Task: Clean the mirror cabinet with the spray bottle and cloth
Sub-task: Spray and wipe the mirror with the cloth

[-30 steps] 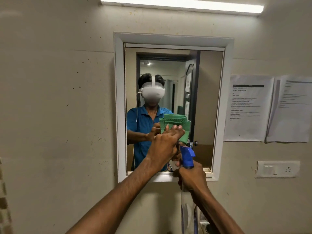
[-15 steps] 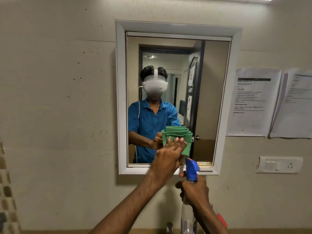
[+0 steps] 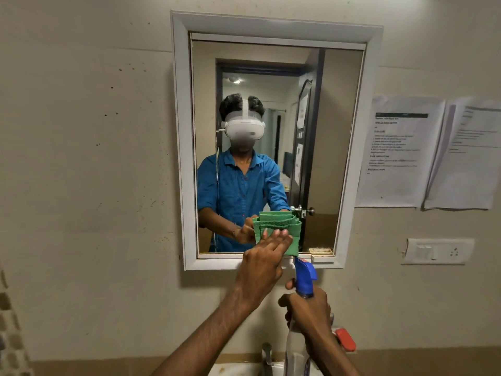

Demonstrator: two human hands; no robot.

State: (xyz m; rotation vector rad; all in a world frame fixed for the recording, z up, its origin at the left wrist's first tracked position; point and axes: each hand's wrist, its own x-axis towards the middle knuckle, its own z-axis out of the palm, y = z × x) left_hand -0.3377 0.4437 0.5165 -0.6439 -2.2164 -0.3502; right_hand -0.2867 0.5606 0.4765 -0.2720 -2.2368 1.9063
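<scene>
**Cloth at mirror's lower edge, bottle held below**

Left hand (image 3: 261,263): fingers straight, pressing folded green cloth (image 3: 276,230) flat to the glass near the bottom edge of the mirror cabinet (image 3: 180,137). Right hand (image 3: 309,312): curled around neck of spray bottle (image 3: 305,275), blue nozzle upright, just under cabinet's lower frame. Papers (image 3: 398,150) on wall, right of cabinet.

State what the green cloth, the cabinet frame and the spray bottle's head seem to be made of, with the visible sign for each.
Green cloth: soft woven or microfibre fabric, matt; it folds and bunches.
Cabinet frame: probably painted wood or plastic moulding, smooth white with a slight sheen.
Spray bottle's head: moulded plastic, glossy blue.
</scene>
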